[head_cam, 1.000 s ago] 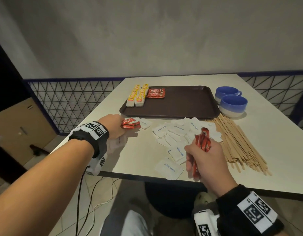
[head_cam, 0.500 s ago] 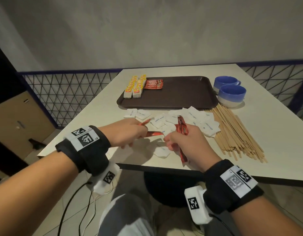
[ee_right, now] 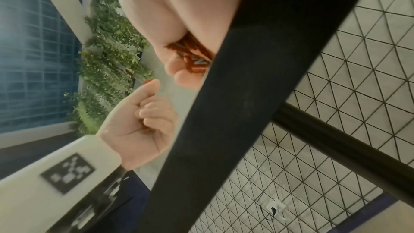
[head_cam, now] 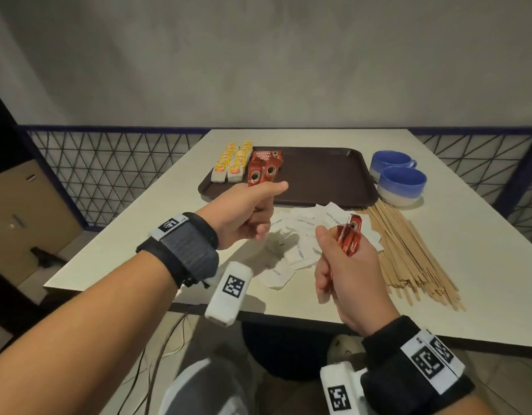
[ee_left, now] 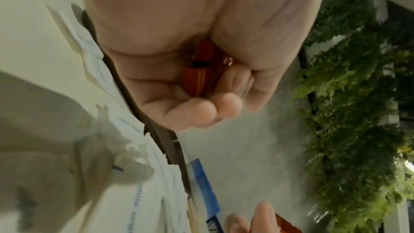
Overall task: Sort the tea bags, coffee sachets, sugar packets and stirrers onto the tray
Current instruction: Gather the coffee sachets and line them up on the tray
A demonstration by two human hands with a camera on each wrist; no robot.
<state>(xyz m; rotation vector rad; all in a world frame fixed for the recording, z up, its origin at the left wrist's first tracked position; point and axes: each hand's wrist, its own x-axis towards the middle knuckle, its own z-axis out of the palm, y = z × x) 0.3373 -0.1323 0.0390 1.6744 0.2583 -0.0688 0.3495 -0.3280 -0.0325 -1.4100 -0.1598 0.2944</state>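
**A:** Where is everything sitting at this moment?

**B:** The left hand (head_cam: 246,211) is hovering over the near edge of the brown tray (head_cam: 324,190), its fingers curling round a couple of red Nescafé sachets (head_cam: 260,173) that are sticking up past the thumb. The right hand (head_cam: 342,265) is gripping its own bunch of red coffee sachets (head_cam: 350,238) in a fist above the table (head_cam: 483,265), nearer the person.

**A:** And what is already on the tray?

**B:** Yellow-labelled tea bags (head_cam: 233,166) are lying in two rows at the far left corner, with a small stack of Nescafé sachets (head_cam: 266,155) just beside them. The white sugar packets (head_cam: 300,238) are lying scattered on the table in front of the tray, and the wooden stirrers (head_cam: 408,250) are lying fanned out to the right, near two blue cups (head_cam: 400,181).

**A:** What could be going wrong from here?

**B:** Both hands are carrying several slick sachets at once, so I'd judge one may be slipping out as the grip loosens, landing among the sugar packets and mixing the sorts again. The right-hand bunch is splaying at the top, which makes that likelier.

**A:** Anything on the tray itself?

**B:** The left hand's sachets are coming in close beside the tea bags; a careless set-down could be nudging those rows or toppling the coffee stack.

**A:** And the loose paper?

**B:** A low wrist is risking sweeping sugar packets off the near table edge.
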